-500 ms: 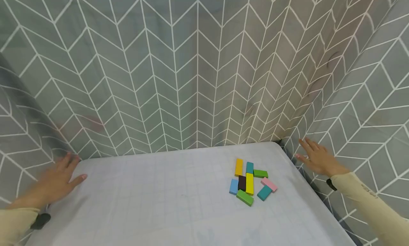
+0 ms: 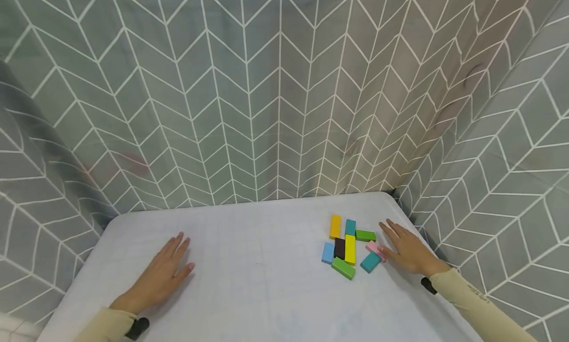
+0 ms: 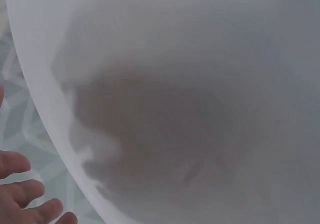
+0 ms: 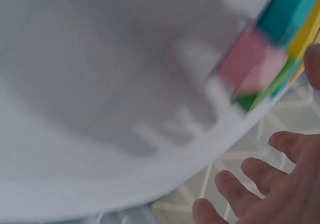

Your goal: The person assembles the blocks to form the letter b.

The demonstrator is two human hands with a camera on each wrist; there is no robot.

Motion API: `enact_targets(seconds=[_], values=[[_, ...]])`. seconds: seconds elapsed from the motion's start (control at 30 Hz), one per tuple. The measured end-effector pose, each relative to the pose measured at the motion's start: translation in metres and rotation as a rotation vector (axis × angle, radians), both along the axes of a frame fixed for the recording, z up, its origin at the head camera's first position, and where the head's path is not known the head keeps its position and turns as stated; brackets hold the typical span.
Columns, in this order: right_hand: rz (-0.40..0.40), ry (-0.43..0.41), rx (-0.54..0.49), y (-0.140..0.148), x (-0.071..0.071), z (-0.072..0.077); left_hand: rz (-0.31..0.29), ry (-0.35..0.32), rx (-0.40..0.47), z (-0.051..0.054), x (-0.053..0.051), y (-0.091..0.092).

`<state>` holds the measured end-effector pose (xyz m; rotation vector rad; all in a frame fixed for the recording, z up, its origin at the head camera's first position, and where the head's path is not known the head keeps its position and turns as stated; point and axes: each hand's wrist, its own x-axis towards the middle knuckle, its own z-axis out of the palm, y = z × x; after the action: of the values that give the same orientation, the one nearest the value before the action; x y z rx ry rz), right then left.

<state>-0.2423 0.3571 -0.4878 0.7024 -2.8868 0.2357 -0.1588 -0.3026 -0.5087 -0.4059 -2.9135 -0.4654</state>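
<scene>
Head view alone gives us left grip (image 2: 155,278) plus right grip (image 2: 408,252), both spread, empty; pink block (image 2: 373,247) at latter's nine o'clock.

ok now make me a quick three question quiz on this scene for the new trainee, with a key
1. Count: how many blocks show on the white table in the head view?
2. True or false: the right hand is nearer the blocks than the left hand is.
3. Name it: which block lies between the light blue block and the bright yellow block?

Key:
1. Nine.
2. True.
3. The dark block.
</scene>
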Motion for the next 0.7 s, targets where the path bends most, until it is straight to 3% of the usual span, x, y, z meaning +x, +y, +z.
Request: enact_targets(seconds=[0.13,0.23,0.37,0.5,0.7], values=[[0.024,-0.047,-0.037,-0.029,0.012,-0.004,-0.076,0.02,0.04,-0.007,0.001,0.052],[0.054,-0.057,-0.055,-0.044,0.019,-0.005,-0.132,-0.019,0.062,-0.01,-0.002,0.089],[0.13,-0.054,-0.042,-0.06,0.026,-0.004,-0.197,-0.084,0.075,-0.011,-0.014,0.133],[0.219,-0.042,0.0,-0.072,0.032,-0.002,-0.257,-0.099,0.111,-0.015,-0.03,0.174],[0.234,-0.034,0.083,-0.081,0.037,-0.008,-0.317,-0.123,0.198,-0.024,-0.048,0.221]])
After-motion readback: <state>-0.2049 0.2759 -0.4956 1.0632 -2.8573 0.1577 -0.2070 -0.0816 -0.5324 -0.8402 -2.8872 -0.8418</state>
